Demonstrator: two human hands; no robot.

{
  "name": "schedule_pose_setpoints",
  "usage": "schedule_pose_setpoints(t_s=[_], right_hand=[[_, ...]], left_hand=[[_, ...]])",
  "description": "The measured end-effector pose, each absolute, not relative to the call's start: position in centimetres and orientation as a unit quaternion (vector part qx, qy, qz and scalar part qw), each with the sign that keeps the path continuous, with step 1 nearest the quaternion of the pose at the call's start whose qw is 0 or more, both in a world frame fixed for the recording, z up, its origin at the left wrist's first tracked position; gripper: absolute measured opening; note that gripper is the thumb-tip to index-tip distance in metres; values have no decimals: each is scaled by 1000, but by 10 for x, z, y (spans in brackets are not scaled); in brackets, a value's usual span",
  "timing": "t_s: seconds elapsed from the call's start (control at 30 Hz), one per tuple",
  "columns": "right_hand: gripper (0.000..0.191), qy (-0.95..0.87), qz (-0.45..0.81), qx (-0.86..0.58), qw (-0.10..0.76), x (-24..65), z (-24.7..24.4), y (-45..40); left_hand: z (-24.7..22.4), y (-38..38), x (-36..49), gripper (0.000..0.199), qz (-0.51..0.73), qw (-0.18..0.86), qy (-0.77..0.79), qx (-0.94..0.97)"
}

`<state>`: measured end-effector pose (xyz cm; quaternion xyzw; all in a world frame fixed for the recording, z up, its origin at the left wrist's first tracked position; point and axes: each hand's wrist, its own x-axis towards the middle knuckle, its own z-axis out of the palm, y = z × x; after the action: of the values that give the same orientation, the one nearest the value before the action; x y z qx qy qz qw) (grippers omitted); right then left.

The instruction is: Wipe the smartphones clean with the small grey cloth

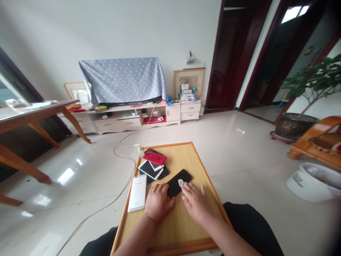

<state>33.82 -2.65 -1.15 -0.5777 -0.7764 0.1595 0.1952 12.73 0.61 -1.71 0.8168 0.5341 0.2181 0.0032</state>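
By the left end of the dark phone (176, 185), left hand (159, 202): fingers close together and slightly bent, thumb standing apart; they rest at the phone's edge, clamped on nothing that shows.
Right hand (196, 205): foremost fingers nearly together, little finger spread away to the right; the tips meet a crumpled white tissue (180, 183); whether they pinch it or only press it, I cannot tell.
Dark phone: flat and slanted on the small table (183, 227), between the two hands; the tissue lies over it.
White phone (137, 193): back up, just left of the left hand.
Pile beyond: red phone (154, 157) on top, partly over white-framed phones (150, 170); a pump bottle (140, 151) stands at its left.
Floor: pale cable (117, 194) running left of the table; cabinet (117, 124) by the wall, well apart.
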Motion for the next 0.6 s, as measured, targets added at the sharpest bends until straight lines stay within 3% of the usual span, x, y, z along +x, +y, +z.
schedule_pose_setpoints(t_s=[0.17,0.37,0.6], right_hand=[[43,-735,183,-564,328,345,-27,-16],[32,-585,300,-563,501,329,-21,-11],[49,-344,513,-538,574,298,-12,-4]], left_hand=[[-3,0,126,38,189,-3,530,826],[18,-4,125,23,158,1,533,831],[23,-8,121,21,173,11,540,824]])
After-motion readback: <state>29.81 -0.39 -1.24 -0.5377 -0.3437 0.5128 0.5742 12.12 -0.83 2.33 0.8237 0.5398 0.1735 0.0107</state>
